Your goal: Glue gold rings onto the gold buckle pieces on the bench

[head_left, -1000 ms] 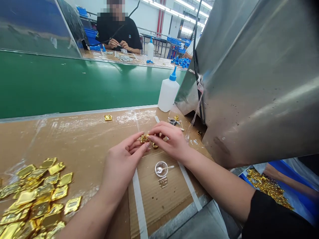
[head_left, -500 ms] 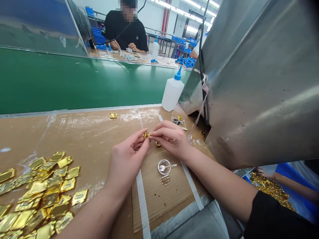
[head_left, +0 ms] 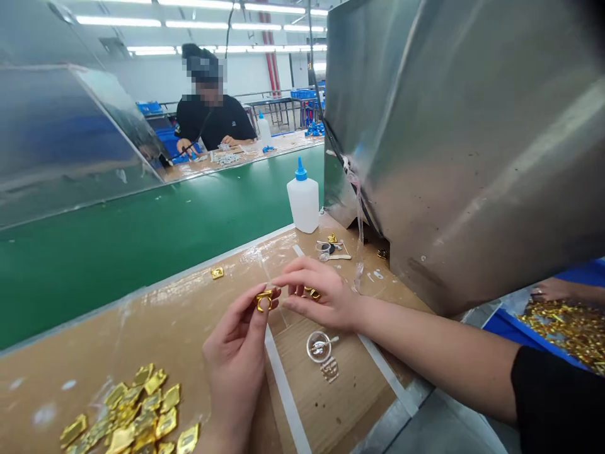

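Observation:
My left hand [head_left: 239, 337] pinches a gold ring [head_left: 265, 302] between thumb and fingers. The ring's round band faces me, and a flat gold top sits above it. Just to the right is my right hand [head_left: 321, 293], its fingers apart and its thumb away from the forefinger. Its fingertips are close to the ring; whether one touches it I cannot tell. Another small gold piece [head_left: 312, 292] shows between the right fingers, seemingly on the table behind them. Below the hands, a small clear cup [head_left: 319, 347] with a cotton swab [head_left: 331, 342] across it stands on a cardboard sheet [head_left: 340, 397].
A pile of gold plates [head_left: 137, 410] lies at lower left, and one gold piece [head_left: 217, 273] lies farther back. A white bottle [head_left: 303, 202] with a blue nozzle stands behind my hands. Metal housing [head_left: 454, 157] rises at right. Beyond the green belt [head_left: 212, 208] sits a co-worker [head_left: 215, 123].
My right hand has let go of the gold piece and its fingers have spread. The left hand has turned the piece so its ring band shows. The view has swung to the right.

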Motion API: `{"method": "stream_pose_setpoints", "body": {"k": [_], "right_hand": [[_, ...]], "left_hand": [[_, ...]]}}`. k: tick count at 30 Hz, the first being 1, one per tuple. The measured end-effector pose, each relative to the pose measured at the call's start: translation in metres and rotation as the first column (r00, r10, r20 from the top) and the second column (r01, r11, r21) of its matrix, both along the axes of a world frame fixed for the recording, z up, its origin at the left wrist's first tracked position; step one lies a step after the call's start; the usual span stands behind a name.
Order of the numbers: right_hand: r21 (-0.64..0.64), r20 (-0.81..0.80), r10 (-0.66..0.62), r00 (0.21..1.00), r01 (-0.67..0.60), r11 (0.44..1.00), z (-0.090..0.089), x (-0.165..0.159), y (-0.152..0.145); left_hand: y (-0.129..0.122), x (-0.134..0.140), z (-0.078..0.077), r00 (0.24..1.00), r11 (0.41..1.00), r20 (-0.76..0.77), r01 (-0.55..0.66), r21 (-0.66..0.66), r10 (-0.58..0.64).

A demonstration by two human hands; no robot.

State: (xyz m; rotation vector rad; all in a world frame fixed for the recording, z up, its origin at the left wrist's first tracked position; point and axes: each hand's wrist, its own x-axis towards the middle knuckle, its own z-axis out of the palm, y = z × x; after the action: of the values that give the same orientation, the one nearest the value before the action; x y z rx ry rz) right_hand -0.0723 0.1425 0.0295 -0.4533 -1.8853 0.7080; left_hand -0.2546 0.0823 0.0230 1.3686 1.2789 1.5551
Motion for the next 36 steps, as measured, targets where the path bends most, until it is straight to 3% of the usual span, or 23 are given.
{"method": "stream_pose_setpoints", "body": {"k": [8,15,19,23,29,33,36], "right_hand": [[0.028,-0.004,0.038,0.999,-0.038,0.999,-0.001,0.0,-0.001],[0.059,-0.037,-0.02,0.999,0.022,0.998,0.001,0.002,0.001],[0.051,-0.048,-0.024,0.999,0.027,0.998,0.0,0.002,0.003],[0.005,-0.067,-0.017,0.998,0.017,1.0,-0.003,0.004,0.004],[0.014,-0.051,-0.021,0.998,0.021,1.0,-0.005,0.01,0.01],[0.055,0.139,-0.031,0.99,0.024,0.998,-0.006,0.017,0.015],[0.074,0.336,-0.103,0.936,0.083,0.994,0.006,0.027,0.011]], "left_hand": [[0.009,-0.004,-0.003,0.959,0.997,0.28,0.058,-0.058,-0.04],[0.013,-0.012,0.001,0.941,0.997,0.337,0.061,-0.05,-0.041],[0.017,-0.028,0.002,0.974,0.994,0.22,-0.039,-0.098,0.059],[0.034,-0.064,0.008,0.979,0.966,-0.067,-0.199,-0.164,0.19],[0.075,-0.124,0.013,0.911,0.889,-0.41,-0.225,-0.4,0.045],[0.094,-0.14,0.015,0.813,0.849,-0.581,-0.284,-0.445,-0.032],[0.095,-0.147,0.026,0.749,0.849,-0.658,-0.297,-0.438,-0.077]]}}
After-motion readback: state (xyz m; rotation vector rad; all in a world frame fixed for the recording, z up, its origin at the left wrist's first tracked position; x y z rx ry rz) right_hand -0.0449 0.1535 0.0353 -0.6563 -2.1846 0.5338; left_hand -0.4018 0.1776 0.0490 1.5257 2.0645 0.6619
